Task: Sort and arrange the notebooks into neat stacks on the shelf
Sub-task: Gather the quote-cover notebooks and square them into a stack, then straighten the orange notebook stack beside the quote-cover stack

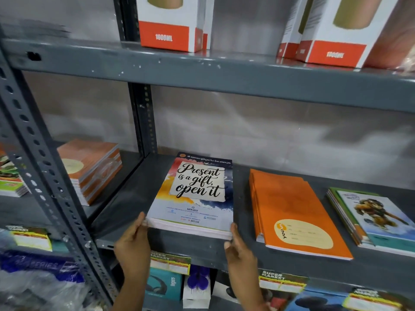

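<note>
A stack of notebooks with a "Present is a gift, open it" cover [195, 194] lies flat on the grey metal shelf [179, 245], near its front edge. My left hand [133, 241] touches the stack's near left corner and my right hand [239, 248] touches its near right corner, fingers against the page edges. To the right lies a stack of orange notebooks [294, 212]. Further right sits a stack with a cartoon figure on the cover [372, 216]. Whether my hands grip the stack or only press it is unclear.
Another orange-covered stack [92, 167] sits on the neighbouring shelf bay to the left, behind the perforated upright [45, 167]. Boxes marked 1000ML [170, 25] stand on the shelf above. Packaged goods and price labels [170, 261] fill the shelf below.
</note>
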Action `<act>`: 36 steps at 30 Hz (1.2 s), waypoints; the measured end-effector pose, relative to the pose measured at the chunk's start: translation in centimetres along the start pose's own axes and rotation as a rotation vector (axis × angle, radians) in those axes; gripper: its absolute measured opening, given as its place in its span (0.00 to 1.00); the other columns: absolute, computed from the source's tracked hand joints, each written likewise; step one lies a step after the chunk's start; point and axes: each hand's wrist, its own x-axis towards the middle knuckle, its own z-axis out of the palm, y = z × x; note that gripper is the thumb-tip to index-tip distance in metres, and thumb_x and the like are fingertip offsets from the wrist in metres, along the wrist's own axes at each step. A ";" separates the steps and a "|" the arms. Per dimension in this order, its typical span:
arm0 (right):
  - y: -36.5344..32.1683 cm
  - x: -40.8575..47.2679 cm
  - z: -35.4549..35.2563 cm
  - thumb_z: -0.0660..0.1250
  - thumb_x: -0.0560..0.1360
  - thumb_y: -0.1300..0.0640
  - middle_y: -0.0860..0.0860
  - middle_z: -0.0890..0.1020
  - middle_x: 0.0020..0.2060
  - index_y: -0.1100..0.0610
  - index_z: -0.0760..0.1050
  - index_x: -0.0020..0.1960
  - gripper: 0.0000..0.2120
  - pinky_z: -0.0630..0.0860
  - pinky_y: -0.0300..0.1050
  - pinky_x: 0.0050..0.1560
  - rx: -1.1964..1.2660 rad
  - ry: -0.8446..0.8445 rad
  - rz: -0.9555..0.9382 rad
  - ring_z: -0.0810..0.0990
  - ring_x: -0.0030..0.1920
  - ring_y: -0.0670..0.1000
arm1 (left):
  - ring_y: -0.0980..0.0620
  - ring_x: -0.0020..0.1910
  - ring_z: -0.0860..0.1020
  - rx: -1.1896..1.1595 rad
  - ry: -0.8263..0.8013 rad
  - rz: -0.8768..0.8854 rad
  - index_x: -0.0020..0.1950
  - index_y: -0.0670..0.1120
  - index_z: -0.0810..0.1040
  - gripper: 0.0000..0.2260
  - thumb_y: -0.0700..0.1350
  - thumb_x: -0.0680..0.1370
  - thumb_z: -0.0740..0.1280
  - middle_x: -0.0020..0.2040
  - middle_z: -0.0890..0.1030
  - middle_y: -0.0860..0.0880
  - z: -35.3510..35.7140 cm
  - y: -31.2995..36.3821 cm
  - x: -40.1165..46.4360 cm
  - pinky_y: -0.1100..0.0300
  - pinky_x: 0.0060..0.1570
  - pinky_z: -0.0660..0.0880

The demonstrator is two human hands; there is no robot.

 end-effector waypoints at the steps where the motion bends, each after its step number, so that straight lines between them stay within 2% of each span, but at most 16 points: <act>1: 0.3 -0.9 -0.6 0.61 0.77 0.60 0.49 0.82 0.55 0.52 0.65 0.71 0.22 0.67 0.18 0.45 -0.022 0.038 -0.037 0.75 0.44 0.39 | 0.63 0.53 0.78 0.021 0.069 0.063 0.59 0.37 0.77 0.12 0.35 0.76 0.63 0.60 0.78 0.40 0.8 0.4 -1.5 0.85 0.45 0.67; 3: 1.0 -2.5 -2.5 0.67 0.74 0.62 0.39 0.83 0.39 0.48 0.75 0.64 0.20 0.66 0.17 0.38 -0.015 0.219 -0.182 0.77 0.36 0.34 | 0.76 0.49 0.74 0.001 0.006 0.198 0.58 0.42 0.78 0.14 0.32 0.75 0.63 0.62 0.77 0.42 3.2 1.4 -5.1 0.85 0.47 0.66; 6: 2.5 -2.4 -8.3 0.67 0.73 0.62 0.26 0.81 0.43 0.44 0.77 0.59 0.19 0.66 0.17 0.41 0.068 0.575 -0.286 0.76 0.38 0.26 | 0.75 0.57 0.71 -0.098 -0.364 0.244 0.55 0.58 0.78 0.27 0.27 0.72 0.63 0.62 0.74 0.54 7.5 2.6 -11.1 0.79 0.56 0.68; 8: 3.7 -0.6 -12.7 0.65 0.75 0.64 0.32 0.83 0.48 0.49 0.74 0.62 0.18 0.68 0.17 0.44 0.173 0.741 -0.227 0.75 0.41 0.24 | 0.77 0.59 0.68 -0.086 -0.537 0.237 0.60 0.58 0.73 0.25 0.30 0.74 0.63 0.63 0.71 0.60 10.0 2.9 -13.6 0.78 0.58 0.67; 9: 4.5 0.3 -15.0 0.63 0.76 0.62 0.42 0.83 0.54 0.50 0.73 0.64 0.18 0.68 0.18 0.48 0.191 0.768 -0.149 0.75 0.45 0.25 | 0.79 0.58 0.68 -0.069 -0.594 0.215 0.64 0.59 0.67 0.21 0.38 0.75 0.64 0.61 0.71 0.63 11.4 2.9 -14.8 0.80 0.57 0.66; 11: 6.3 2.0 -18.2 0.61 0.78 0.58 0.57 0.78 0.63 0.54 0.71 0.68 0.18 0.69 0.34 0.62 0.194 0.655 0.025 0.77 0.57 0.39 | 0.73 0.54 0.73 -0.084 -0.652 0.034 0.67 0.60 0.58 0.31 0.64 0.68 0.66 0.57 0.75 0.63 13.2 3.2 -15.7 0.77 0.56 0.67; 12: 6.9 2.6 -19.1 0.60 0.78 0.58 0.59 0.76 0.65 0.55 0.69 0.68 0.19 0.68 0.46 0.65 0.210 0.551 0.093 0.75 0.63 0.49 | 0.67 0.55 0.73 -0.083 -0.661 -0.062 0.69 0.59 0.56 0.38 0.69 0.63 0.64 0.58 0.75 0.59 14.0 3.0 -15.9 0.71 0.58 0.67; 14: 7.2 3.5 -19.8 0.60 0.78 0.54 0.56 0.73 0.68 0.55 0.68 0.70 0.20 0.64 0.51 0.67 0.240 0.389 0.175 0.71 0.66 0.55 | 0.59 0.59 0.69 -0.032 -0.681 -0.152 0.72 0.55 0.57 0.32 0.62 0.72 0.62 0.63 0.72 0.54 15.4 2.6 -16.0 0.64 0.60 0.64; 17: 7.2 3.7 -19.6 0.62 0.76 0.48 0.50 0.73 0.67 0.52 0.67 0.70 0.24 0.65 0.44 0.62 0.276 0.264 0.172 0.71 0.60 0.47 | 0.57 0.62 0.68 -0.057 -0.622 -0.181 0.70 0.48 0.65 0.20 0.46 0.78 0.60 0.68 0.70 0.50 16.1 1.8 -15.9 0.63 0.61 0.63; 22: 8.0 3.3 -21.4 0.67 0.74 0.56 0.49 0.74 0.65 0.53 0.63 0.73 0.29 0.68 0.45 0.63 0.384 0.087 0.138 0.72 0.61 0.48 | 0.62 0.55 0.75 -0.145 -0.656 -0.202 0.68 0.51 0.69 0.22 0.44 0.74 0.67 0.59 0.77 0.58 15.7 1.5 -15.6 0.65 0.56 0.68; 25: 8.5 3.0 -22.6 0.68 0.71 0.63 0.47 0.71 0.67 0.56 0.62 0.73 0.32 0.69 0.41 0.57 0.550 0.048 0.129 0.71 0.62 0.46 | 0.63 0.56 0.76 -0.208 -0.710 -0.207 0.63 0.57 0.72 0.30 0.54 0.63 0.75 0.52 0.82 0.63 14.4 1.0 -15.0 0.61 0.60 0.68; 27: 8.6 3.1 -23.0 0.73 0.65 0.59 0.49 0.72 0.68 0.57 0.63 0.72 0.38 0.70 0.41 0.57 0.593 -0.036 0.100 0.74 0.60 0.43 | 0.62 0.57 0.77 -0.208 -0.752 -0.227 0.64 0.56 0.72 0.35 0.57 0.59 0.77 0.55 0.82 0.60 13.9 0.5 -15.0 0.63 0.58 0.69; 29: 8.5 3.6 -23.0 0.82 0.51 0.54 0.48 0.80 0.59 0.55 0.66 0.69 0.49 0.76 0.37 0.51 0.561 -0.176 0.078 0.80 0.52 0.39 | 0.62 0.57 0.77 -0.208 -0.767 -0.222 0.65 0.55 0.70 0.31 0.51 0.64 0.74 0.56 0.82 0.58 13.8 0.2 -14.9 0.66 0.53 0.73; 30: 8.4 3.7 -22.8 0.83 0.49 0.56 0.47 0.82 0.54 0.53 0.68 0.66 0.48 0.77 0.35 0.50 0.546 -0.197 0.070 0.81 0.49 0.39 | 0.63 0.57 0.78 -0.207 -0.763 -0.219 0.65 0.54 0.70 0.28 0.47 0.66 0.72 0.55 0.82 0.59 13.8 0.1 -14.9 0.69 0.51 0.75; 33: 9.1 3.8 -22.5 0.72 0.68 0.65 0.47 0.83 0.56 0.49 0.68 0.65 0.29 0.72 0.42 0.60 0.501 -0.113 0.061 0.79 0.57 0.45 | 0.64 0.54 0.79 -0.178 -0.744 -0.213 0.60 0.56 0.76 0.25 0.49 0.64 0.73 0.53 0.83 0.60 14.0 0.1 -14.8 0.73 0.49 0.75; 36: 9.6 3.4 -22.5 0.70 0.69 0.60 0.35 0.83 0.51 0.49 0.67 0.70 0.31 0.69 0.46 0.65 0.469 -0.077 0.062 0.77 0.59 0.43 | 0.63 0.54 0.79 -0.142 -0.716 -0.217 0.55 0.60 0.78 0.21 0.49 0.63 0.73 0.53 0.84 0.59 14.1 -0.1 -14.8 0.69 0.52 0.73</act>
